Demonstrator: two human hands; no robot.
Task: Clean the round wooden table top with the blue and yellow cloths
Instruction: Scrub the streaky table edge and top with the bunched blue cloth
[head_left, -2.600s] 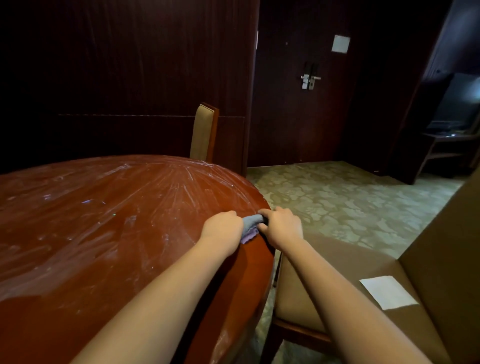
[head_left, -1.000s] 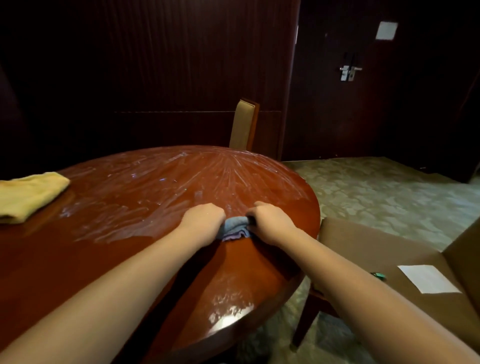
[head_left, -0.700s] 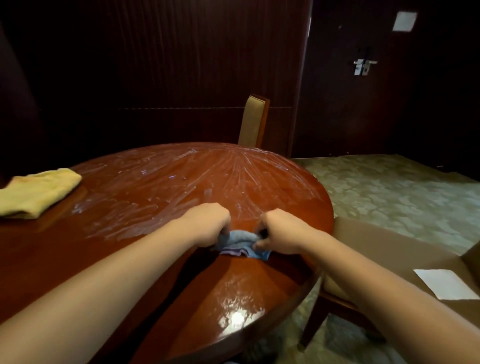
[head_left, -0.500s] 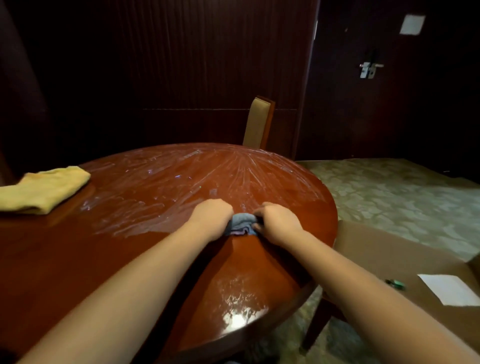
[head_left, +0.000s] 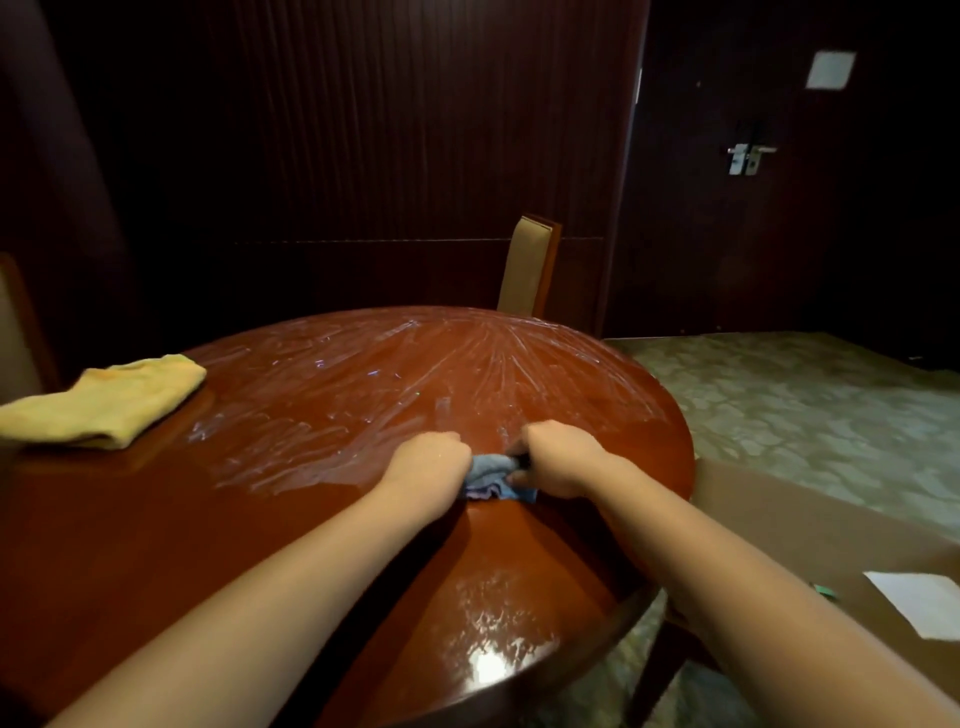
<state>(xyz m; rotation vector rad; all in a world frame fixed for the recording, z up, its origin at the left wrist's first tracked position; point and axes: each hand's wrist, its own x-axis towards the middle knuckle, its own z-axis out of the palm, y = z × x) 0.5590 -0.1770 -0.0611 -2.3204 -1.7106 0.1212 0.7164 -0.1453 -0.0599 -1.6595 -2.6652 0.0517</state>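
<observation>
Blue cloth (bunched) between hands

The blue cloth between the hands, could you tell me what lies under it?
The blue cloth lies on the wooden table top; the surface beneath is covered.

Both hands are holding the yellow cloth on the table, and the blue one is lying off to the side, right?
Not quite: the colours are swapped. The head view shows both hands, left and right, holding the blue cloth on the table; the yellow cloth lies aside.
</observation>
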